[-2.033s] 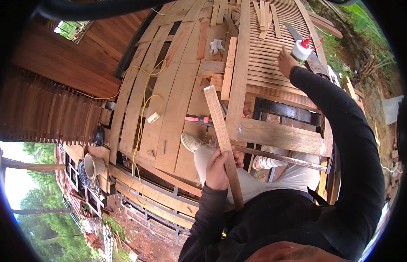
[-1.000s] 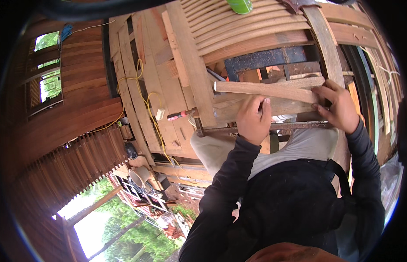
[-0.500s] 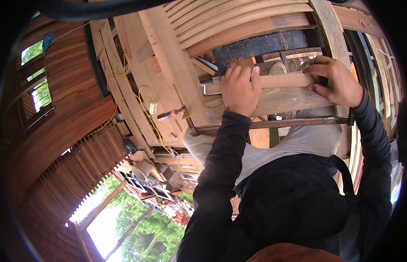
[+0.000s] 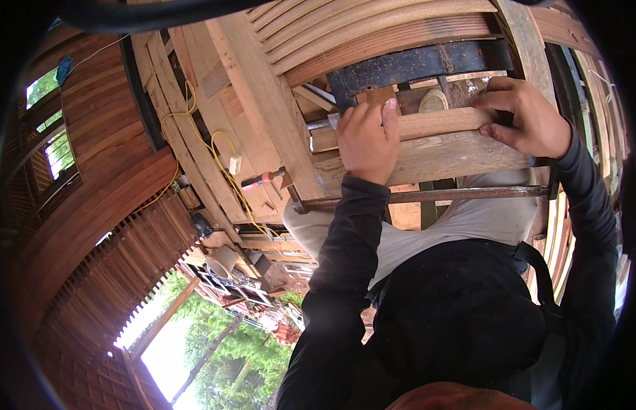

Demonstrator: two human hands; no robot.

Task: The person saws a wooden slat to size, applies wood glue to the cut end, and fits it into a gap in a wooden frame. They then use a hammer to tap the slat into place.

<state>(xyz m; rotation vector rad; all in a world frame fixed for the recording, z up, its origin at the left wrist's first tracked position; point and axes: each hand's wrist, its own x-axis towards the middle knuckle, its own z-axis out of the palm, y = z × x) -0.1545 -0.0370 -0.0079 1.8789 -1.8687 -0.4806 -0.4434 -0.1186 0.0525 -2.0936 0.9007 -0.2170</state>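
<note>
Hands are both on the wooden strip (image 4: pixel 427 125), which lies crosswise in front of the person on top of a wider plank (image 4: pixel 427 160), long axis running left to right. Left hand (image 4: pixel 367 140) is flat and pressing down on the strip's left end, fingers open over it, while the right hand (image 4: pixel 521 117) pinches the right end with curled fingers. Below both, a rusty metal bar (image 4: pixel 427 197) runs parallel, and a yellow cord (image 4: pixel 195 147) trails off left.
</note>
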